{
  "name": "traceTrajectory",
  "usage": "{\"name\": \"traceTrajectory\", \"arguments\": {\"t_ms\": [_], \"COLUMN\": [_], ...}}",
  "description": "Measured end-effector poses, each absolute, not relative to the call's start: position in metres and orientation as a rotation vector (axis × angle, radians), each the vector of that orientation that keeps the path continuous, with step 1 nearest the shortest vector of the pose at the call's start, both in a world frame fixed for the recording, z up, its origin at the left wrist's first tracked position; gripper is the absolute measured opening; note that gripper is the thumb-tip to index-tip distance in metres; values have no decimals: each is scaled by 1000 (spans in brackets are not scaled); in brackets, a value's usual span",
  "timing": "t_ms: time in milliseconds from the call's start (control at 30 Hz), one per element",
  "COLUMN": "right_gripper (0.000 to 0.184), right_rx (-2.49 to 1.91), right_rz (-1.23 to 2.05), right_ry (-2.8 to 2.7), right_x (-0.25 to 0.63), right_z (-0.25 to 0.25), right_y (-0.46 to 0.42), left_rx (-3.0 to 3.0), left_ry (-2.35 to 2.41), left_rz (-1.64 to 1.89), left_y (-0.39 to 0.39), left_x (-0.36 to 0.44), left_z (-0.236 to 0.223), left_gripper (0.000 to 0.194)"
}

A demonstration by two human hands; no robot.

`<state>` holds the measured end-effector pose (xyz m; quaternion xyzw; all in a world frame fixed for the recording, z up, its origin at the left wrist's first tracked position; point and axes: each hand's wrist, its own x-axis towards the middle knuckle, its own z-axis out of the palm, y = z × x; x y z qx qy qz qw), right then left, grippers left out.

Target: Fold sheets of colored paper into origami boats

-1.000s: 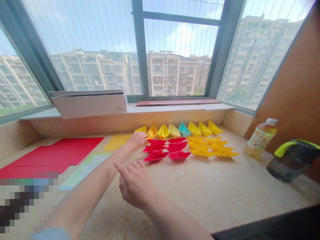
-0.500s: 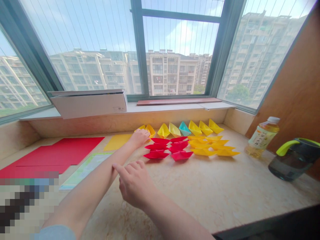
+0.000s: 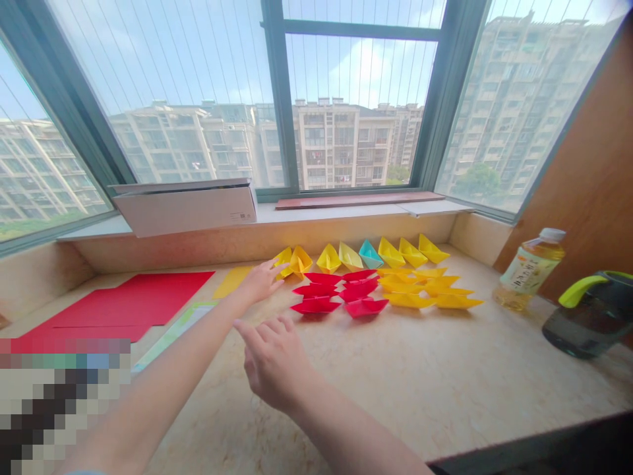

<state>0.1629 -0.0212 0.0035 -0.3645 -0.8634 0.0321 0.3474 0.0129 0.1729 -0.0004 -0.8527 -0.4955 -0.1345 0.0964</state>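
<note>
My left hand (image 3: 264, 282) reaches to the left end of a back row of folded paper boats. Its fingers are apart, and the tips are at the leftmost yellow paper boat (image 3: 282, 258); whether they touch it I cannot tell. Close beside that boat stands an orange-yellow paper boat (image 3: 300, 262). A gap separates this pair from another yellow boat (image 3: 328, 259), with a pale yellow boat (image 3: 350, 257) and a blue boat (image 3: 370, 254) further right. My right hand (image 3: 277, 359) hovers over the counter, fingers loosely bent and apart, holding nothing visible.
Red boats (image 3: 316, 305) and yellow-orange boats (image 3: 409, 301) stand in rows in front. Red paper sheets (image 3: 143, 300) and a yellow sheet (image 3: 230, 282) lie left. A white box (image 3: 192, 208) rests on the sill. A drink bottle (image 3: 531, 269) and dark jug (image 3: 576, 323) stand right.
The orange-yellow boat has shifted left toward the end boat, widening the gap on its right. My left hand has drawn back left from it. My right hand keeps its pose; the view turned slightly.
</note>
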Motion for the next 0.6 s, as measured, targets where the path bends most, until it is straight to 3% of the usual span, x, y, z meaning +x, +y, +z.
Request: {"name": "traceTrajectory", "arguments": {"t_ms": [167,600], "right_gripper": [51,48], "right_rx": [-967,-943], "right_rz": [92,39], "right_ry": [-2239,-2267], "right_x": [165,163], "right_z": [5,5], "right_y": [-21,-23], "left_rx": [-2497,-2427], "left_ry": [-1593,-1799], "left_rz": [-458,-486], "left_y": [177,171], "left_x": [11,-3], "left_z": [-8,-9], "left_gripper": [29,37]}}
